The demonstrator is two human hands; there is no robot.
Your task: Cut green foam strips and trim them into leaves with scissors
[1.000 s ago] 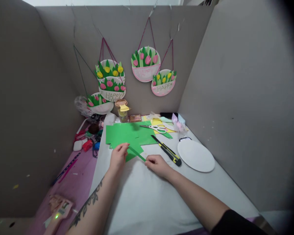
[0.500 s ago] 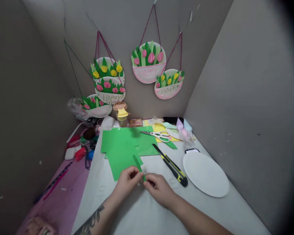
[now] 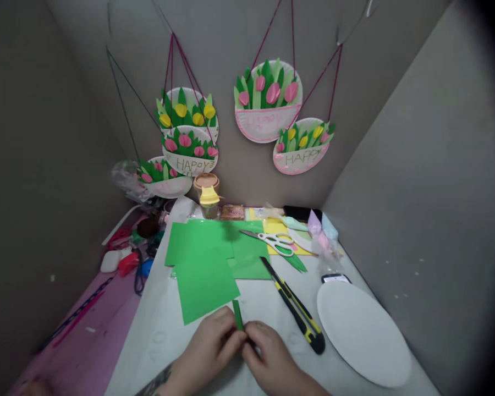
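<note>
Pinched between both hands is a narrow green paper strip (image 3: 237, 315), its top end pointing away from me. My left hand (image 3: 214, 341) has thumb and fingers closed on the strip. My right hand (image 3: 268, 352) meets it there, fingertips also closed at the strip's lower end, which the fingers hide. Just beyond them lie green paper sheets (image 3: 206, 280), overlapping on the white table (image 3: 157, 308). A black and yellow utility knife (image 3: 292, 305) rests to the right, blade end pointing away. Scissors (image 3: 274, 240) with white handles lie on the sheets' right side, beside cut green leaf shapes (image 3: 296, 261).
At right lies a white oval plate (image 3: 363, 333), a phone (image 3: 336, 278) at its far edge. Lidded cups (image 3: 208, 195) stand at the back near wrapped cones (image 3: 314, 223). Decorated paper plates (image 3: 268, 121) hang on the wall. Assorted items crowd the pink surface (image 3: 86, 330) at left.
The view has tilted and shifted, so both hands appear lower. The strip shows less of its length above the fingers, and the hands are closer together.
</note>
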